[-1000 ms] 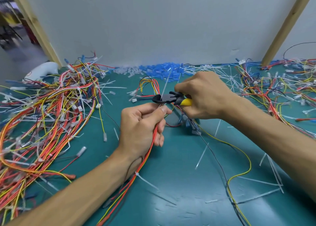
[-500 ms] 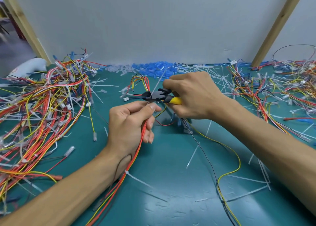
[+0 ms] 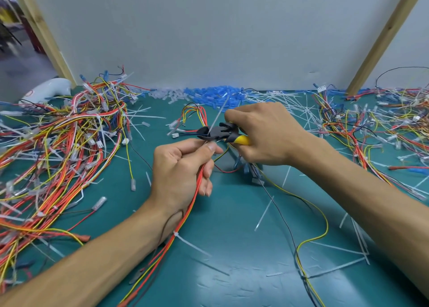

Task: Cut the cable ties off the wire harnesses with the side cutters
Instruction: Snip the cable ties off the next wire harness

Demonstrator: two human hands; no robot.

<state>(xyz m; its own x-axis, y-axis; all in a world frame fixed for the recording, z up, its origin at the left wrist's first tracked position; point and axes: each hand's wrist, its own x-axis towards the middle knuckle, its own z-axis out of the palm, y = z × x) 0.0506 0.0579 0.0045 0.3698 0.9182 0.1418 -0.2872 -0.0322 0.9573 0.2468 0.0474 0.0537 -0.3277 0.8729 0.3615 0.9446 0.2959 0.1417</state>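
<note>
Over the last second I see almost nothing shift: both hands keep their hold and the cutters stay at the same tie, while the view itself has swung a little. Nearest me, the green mat (image 3: 232, 272) carries cut white tie strips (image 3: 262, 216) and a loose yellow wire (image 3: 322, 234). A red and orange wire harness (image 3: 195, 204) runs up from the near edge past the left wrist, with a second tie (image 3: 185, 239) still fastened round it there. The left hand (image 3: 178, 174) grips this harness, thumb and forefinger pinching its top end and the other fingers curled round the wires. Just above the thumb sit the side cutters (image 3: 218, 134), black head pointing left, jaws against the tail of a cable tie (image 3: 217, 116) that slants up and right; I cannot tell whether they have closed. The right hand (image 3: 267, 135) is wrapped tight round the yellow handles. Farther out, a large heap of harnesses (image 3: 58, 149) covers the left of the mat and another heap (image 3: 371, 130) lies to the right. Behind the hands lie scattered white ties (image 3: 285, 102) and a pile of blue pieces (image 3: 209, 95) along the foot of the white wall (image 3: 209, 40), with a white object (image 3: 48, 89) at far left.
</note>
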